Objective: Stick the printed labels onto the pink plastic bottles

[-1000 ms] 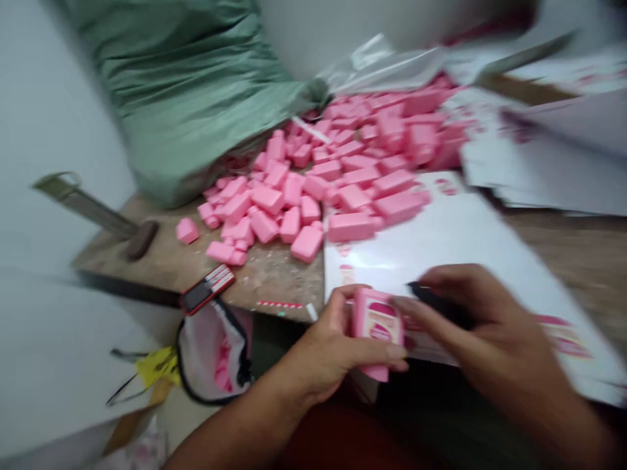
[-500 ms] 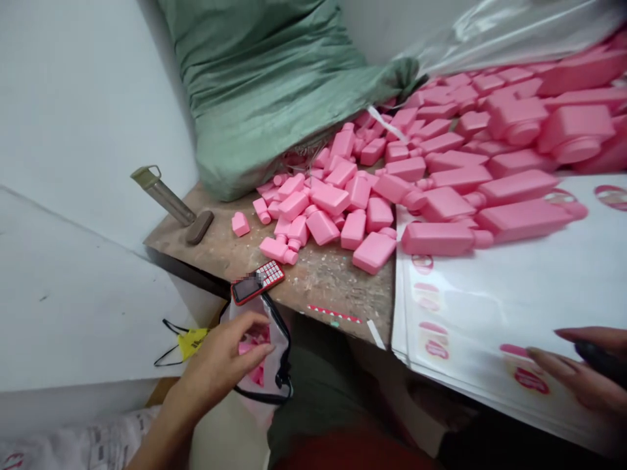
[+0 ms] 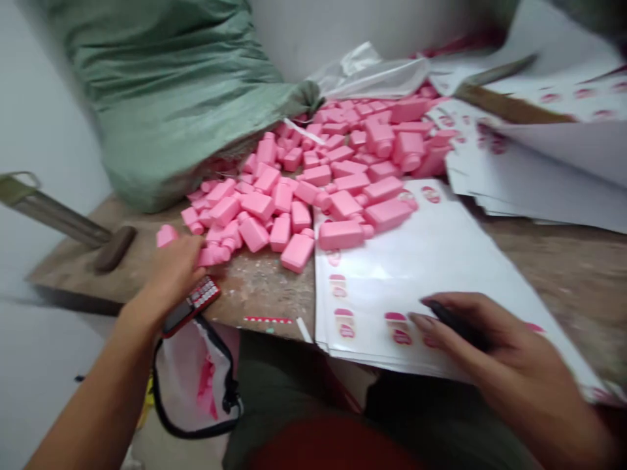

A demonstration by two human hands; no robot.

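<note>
My left hand (image 3: 174, 271) reaches over the near left edge of a heap of pink plastic bottles (image 3: 257, 203). It touches or nearly touches a bottle lying on its side (image 3: 214, 254); its fingertips are mostly hidden and blurred, so a grip cannot be made out. In my right hand (image 3: 504, 352), thumb and fingers close around a slim black object (image 3: 458, 324), its exact kind unclear. That hand is just above a stack of white label sheets (image 3: 392, 281) printed with pink-and-red stickers (image 3: 398, 328).
Left of the heap stand a green sack (image 3: 171, 111) and a metal tool with a wooden foot (image 3: 115, 249). A red keypad phone (image 3: 192, 305) lies at the table edge (image 3: 274, 297), above an open bag (image 3: 179, 372) holding pink items. More sheets (image 3: 553, 156) lie at right.
My left hand has moved from above the open bag up to the bottles. My right hand, with the black object, has come further into view over the sheets. The view has swung right.
</note>
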